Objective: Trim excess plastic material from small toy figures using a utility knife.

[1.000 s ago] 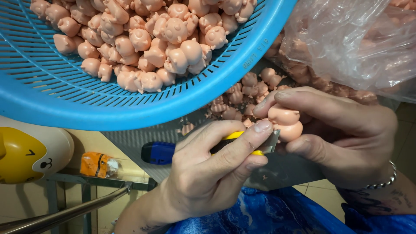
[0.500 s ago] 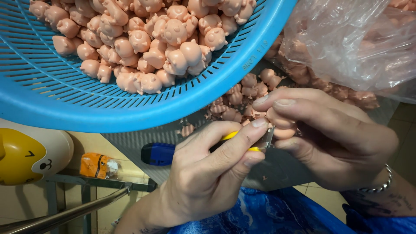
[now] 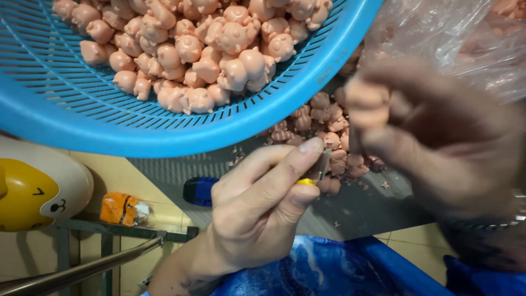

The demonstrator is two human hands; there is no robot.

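Observation:
My left hand (image 3: 257, 211) is at the lower middle, fingers pinched on a small yellow-handled knife (image 3: 313, 174) whose short blade points up to the right. My right hand (image 3: 438, 137) is blurred at the right and grips a small pink rubber pig figure (image 3: 366, 103) between thumb and fingers, a little above and right of the blade. A blue plastic basket (image 3: 71, 118) filled with several pink pig figures (image 3: 219, 55) tilts across the top. More pink figures (image 3: 323, 123) lie in a loose heap on the grey surface under the basket's rim.
A clear plastic bag (image 3: 471, 38) with more pink figures sits at the top right. A yellow and white toy (image 3: 33, 192) is at the left, an orange packet (image 3: 120, 208) on the floor, a metal bar (image 3: 82, 268) below. Blue cloth (image 3: 329, 271) covers my lap.
My right hand has lifted the pig figure up and away from the knife blade, and is now blurred by motion. My left hand keeps the knife in about the same place.

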